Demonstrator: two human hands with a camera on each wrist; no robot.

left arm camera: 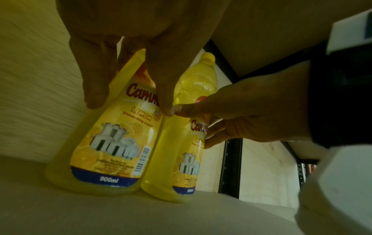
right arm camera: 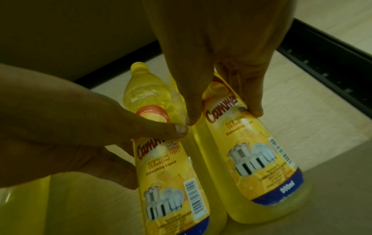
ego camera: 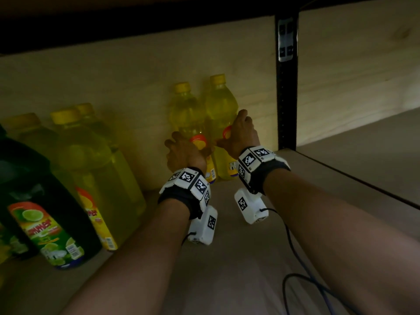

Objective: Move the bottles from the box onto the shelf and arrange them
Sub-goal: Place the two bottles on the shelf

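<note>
Head view: each hand (ego camera: pixel 185 153) (ego camera: pixel 242 133) grips 1 yellow bottle (ego camera: pixel 185 114) (ego camera: pixel 221 105); seemingly 4 larger bottles (ego camera: pixel 91 160) crowd left.

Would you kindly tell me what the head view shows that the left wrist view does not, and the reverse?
Only the head view shows the larger yellow bottles and a dark green lime bottle standing to the left, plus both wrist bands. Only the left wrist view shows the label print, "Lemon Dishwashing Liquid" and "900ml". Both show the two lemon dishwashing liquid bottles upright side by side on the shelf, the left hand on one and the right hand on the other.
</note>
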